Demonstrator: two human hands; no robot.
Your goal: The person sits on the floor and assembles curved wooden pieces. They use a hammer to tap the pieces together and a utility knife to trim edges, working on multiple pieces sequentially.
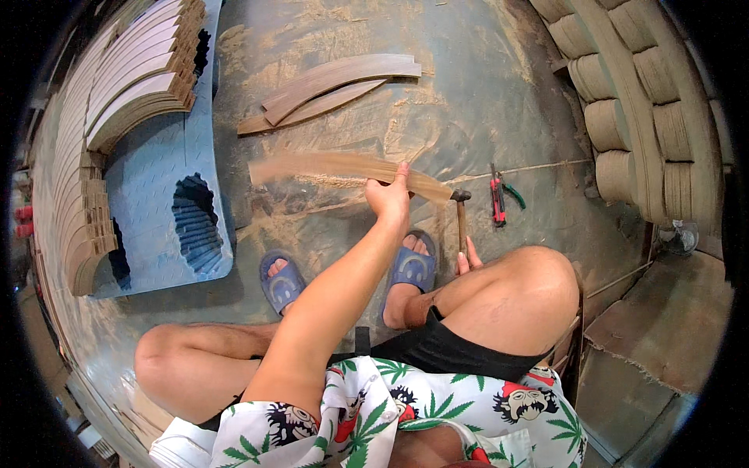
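A curved strip of light wood [328, 165] lies across the space in front of my feet, its left end blurred. My left hand [388, 196] is closed around it right of its middle, thumb on top. At the strip's right end, the dark head of a hammer [461, 195] meets the wood or is very close to it. My right hand [468, 259] has its fingers on the lower part of the wooden hammer handle [460, 226]; my right knee hides part of that hand.
Two curved wooden pieces [343, 78] lie farther ahead on the dusty floor. A red-and-black hand tool with a green handle [498, 201] lies right of the hammer. Curved boards [144, 101] are stacked on a blue metal platform [156, 183] at left. Bundled curved pieces [612, 117] stand at right.
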